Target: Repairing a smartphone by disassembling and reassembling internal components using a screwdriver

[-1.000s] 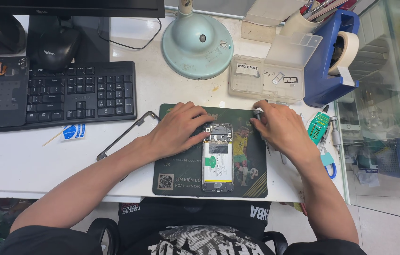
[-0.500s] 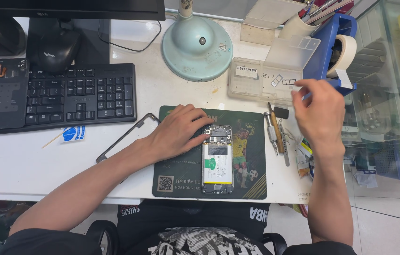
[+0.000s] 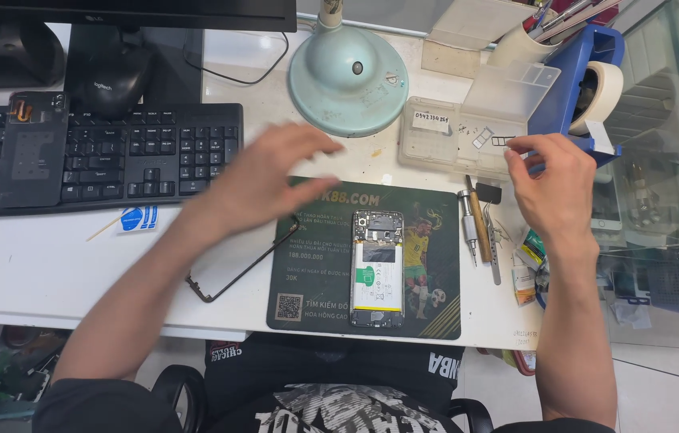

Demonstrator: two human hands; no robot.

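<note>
Your white tabletop (image 3: 42, 265) carries, upper left of the frame, a black keyboard (image 3: 115, 152), and at top centre a pale green lamp base (image 3: 347, 76); low centre lies the dark work mat (image 3: 315, 265) with the opened phone (image 3: 377, 269) face down on it, back cover off, battery and board bare, so the opening looks done while the inner work seems yet to be finished. A thin black frame (image 3: 231, 277) lies at the mat's left edge. Your left hand (image 3: 263, 180) hovers blurred above the mat, fingers spread, holding nothing. Your right hand (image 3: 552, 188) is at the clear parts box (image 3: 468, 140), right of centre, fingers pinched together; whether they grip a small part I cannot tell. A screwdriver (image 3: 476, 220) and tweezers (image 3: 493, 252) lie just right of the mat
</note>
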